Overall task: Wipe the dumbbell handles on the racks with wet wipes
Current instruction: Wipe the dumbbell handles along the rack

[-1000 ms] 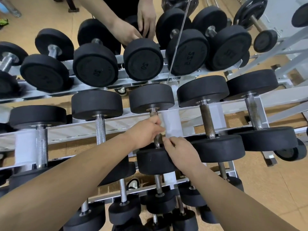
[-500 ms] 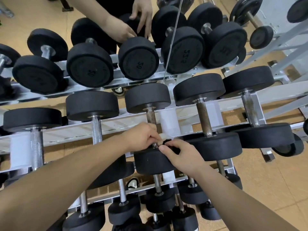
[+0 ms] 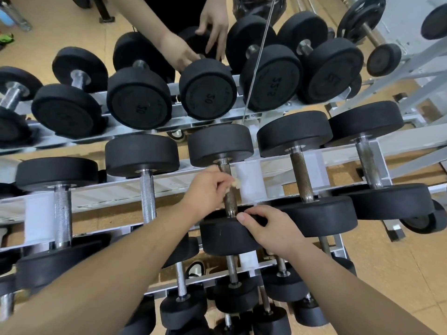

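Observation:
A black dumbbell with a rusty brown handle lies on the middle rack rail. My left hand pinches a small crumpled wet wipe against the upper part of that handle, just below the far head. My right hand grips the rim of the same dumbbell's near head, thumb on top next to the handle's lower end. My fingers hide most of the wipe.
Neighbouring dumbbells lie close on both sides: a chrome handle to the left, a rusty handle to the right. Another person's hands rest on a dumbbell on the top rack. Smaller dumbbells fill the lower rack.
My left hand has slid with the wipe up the handle, from its near end toward the far head. My right hand has settled onto the near head.

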